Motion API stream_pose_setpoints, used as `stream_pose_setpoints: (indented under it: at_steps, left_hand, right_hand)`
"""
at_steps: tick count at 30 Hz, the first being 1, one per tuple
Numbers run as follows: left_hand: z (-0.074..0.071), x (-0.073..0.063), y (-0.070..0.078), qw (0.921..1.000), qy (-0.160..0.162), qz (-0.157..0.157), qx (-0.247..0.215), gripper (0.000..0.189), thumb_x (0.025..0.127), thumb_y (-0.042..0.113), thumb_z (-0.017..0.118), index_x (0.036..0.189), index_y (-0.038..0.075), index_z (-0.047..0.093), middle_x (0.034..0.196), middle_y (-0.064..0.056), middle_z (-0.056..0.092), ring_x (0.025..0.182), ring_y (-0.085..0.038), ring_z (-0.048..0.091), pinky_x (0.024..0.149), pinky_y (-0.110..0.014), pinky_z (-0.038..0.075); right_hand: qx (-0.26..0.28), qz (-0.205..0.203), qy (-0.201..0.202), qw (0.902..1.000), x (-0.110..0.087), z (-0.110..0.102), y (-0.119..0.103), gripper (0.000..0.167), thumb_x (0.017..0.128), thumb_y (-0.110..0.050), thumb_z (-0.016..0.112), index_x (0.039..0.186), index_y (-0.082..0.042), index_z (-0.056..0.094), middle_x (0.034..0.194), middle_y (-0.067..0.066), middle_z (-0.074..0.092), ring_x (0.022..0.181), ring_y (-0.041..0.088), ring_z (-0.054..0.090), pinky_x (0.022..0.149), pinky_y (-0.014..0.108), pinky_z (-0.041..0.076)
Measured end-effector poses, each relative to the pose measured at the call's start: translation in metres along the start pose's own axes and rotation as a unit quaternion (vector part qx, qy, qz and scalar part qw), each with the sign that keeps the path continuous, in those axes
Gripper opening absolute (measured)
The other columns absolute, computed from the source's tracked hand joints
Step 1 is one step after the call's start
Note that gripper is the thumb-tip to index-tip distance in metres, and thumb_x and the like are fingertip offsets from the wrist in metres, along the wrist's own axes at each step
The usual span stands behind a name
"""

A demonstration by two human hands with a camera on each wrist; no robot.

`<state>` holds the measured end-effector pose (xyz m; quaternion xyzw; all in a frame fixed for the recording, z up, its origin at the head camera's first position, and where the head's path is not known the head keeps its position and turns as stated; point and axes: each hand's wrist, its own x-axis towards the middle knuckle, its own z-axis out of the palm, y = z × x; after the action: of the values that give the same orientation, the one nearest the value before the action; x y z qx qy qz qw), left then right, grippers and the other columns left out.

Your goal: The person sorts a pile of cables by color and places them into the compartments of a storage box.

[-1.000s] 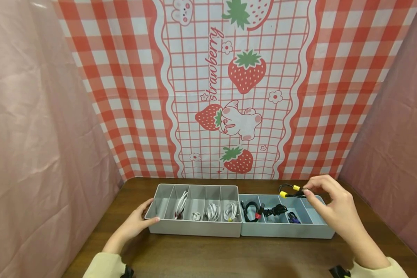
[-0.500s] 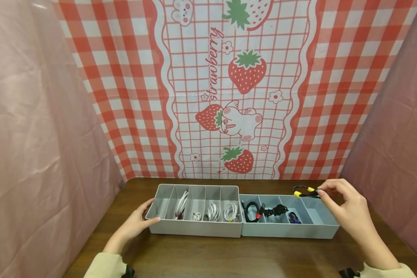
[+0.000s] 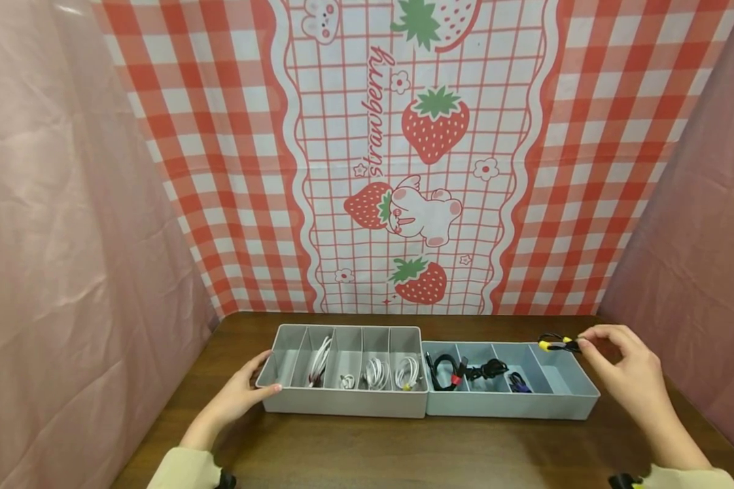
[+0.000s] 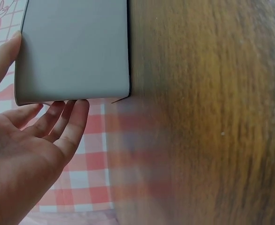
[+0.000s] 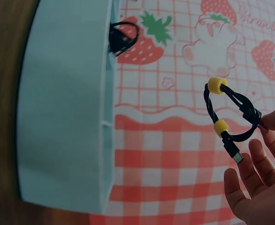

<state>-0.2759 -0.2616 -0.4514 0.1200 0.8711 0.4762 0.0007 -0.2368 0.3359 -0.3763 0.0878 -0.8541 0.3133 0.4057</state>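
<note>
My right hand (image 3: 624, 360) pinches a coiled black cable (image 5: 211, 110) between thumb and fingertip. Two yellow ties band the loop, and a metal plug end sticks out in the right wrist view. In the head view the coil hangs over the back right of the blue-grey divided box (image 3: 508, 405), above its rightmost compartment. My left hand (image 3: 238, 387) holds the left front corner of the grey divided box (image 3: 348, 402). Its thumb lies on the front rim, and the other fingers (image 4: 76, 119) touch the end wall.
Both boxes stand side by side on a brown wooden table (image 3: 373, 451). White cables (image 3: 376, 373) lie in several grey compartments. The blue-grey box holds a black cable (image 3: 443, 372), another black bundle (image 3: 488, 369) and a purple-black one (image 3: 518, 384). A strawberry-print cloth (image 3: 416, 204) hangs behind.
My right hand has moved right with the black cable, away from the middle of the blue-grey box towards its right end. My left hand has stayed at the grey box's corner.
</note>
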Motion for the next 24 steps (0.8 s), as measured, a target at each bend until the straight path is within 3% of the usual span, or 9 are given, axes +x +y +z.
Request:
stream_pose_setpoints:
  at_steps: [7,12,16,24]
  left_hand:
    - [0.001,0.000,-0.001,0.9999,0.004,-0.005,0.016,0.077,0.086,0.021,0.070,0.145,-0.003,0.027,0.140,-0.028,0.040,0.122,-0.040,0.047,0.092,-0.044,0.045]
    - [0.002,0.000,-0.003,0.9995,0.010,0.015,0.027,0.077,0.086,0.026,0.070,0.144,-0.004,0.028,0.140,-0.031,0.039,0.122,-0.044,0.045,0.092,-0.050,0.044]
    - [0.003,-0.001,-0.002,0.9986,0.017,0.036,0.036,0.076,0.086,0.024,0.069,0.142,-0.006,0.030,0.136,-0.033,0.041,0.118,-0.043,0.048,0.088,-0.048,0.047]
    - [0.002,0.002,-0.004,0.9999,0.006,-0.004,0.012,0.077,0.086,0.021,0.070,0.145,-0.003,0.027,0.140,-0.029,0.039,0.124,-0.041,0.044,0.095,-0.049,0.042]
  right_hand:
    - [-0.027,0.020,-0.019,0.9992,-0.007,0.001,0.018,0.006,0.084,-0.011,0.069,0.089,-0.010,0.066,0.089,-0.033,0.046,0.072,-0.019,0.042,0.062,0.007,0.035]
    - [-0.037,0.033,-0.027,0.9984,-0.012,0.002,0.030,0.007,0.084,-0.013,0.069,0.090,-0.010,0.067,0.088,-0.036,0.044,0.072,-0.020,0.042,0.062,0.015,0.035]
    - [-0.038,0.042,-0.038,0.9977,-0.016,0.004,0.040,0.007,0.085,-0.015,0.068,0.090,-0.010,0.066,0.088,-0.038,0.043,0.071,-0.023,0.042,0.061,0.014,0.036]
    - [-0.048,0.062,-0.069,0.9946,-0.025,0.011,0.059,0.008,0.086,-0.017,0.068,0.090,-0.011,0.066,0.086,-0.033,0.045,0.069,-0.022,0.042,0.056,0.012,0.036]
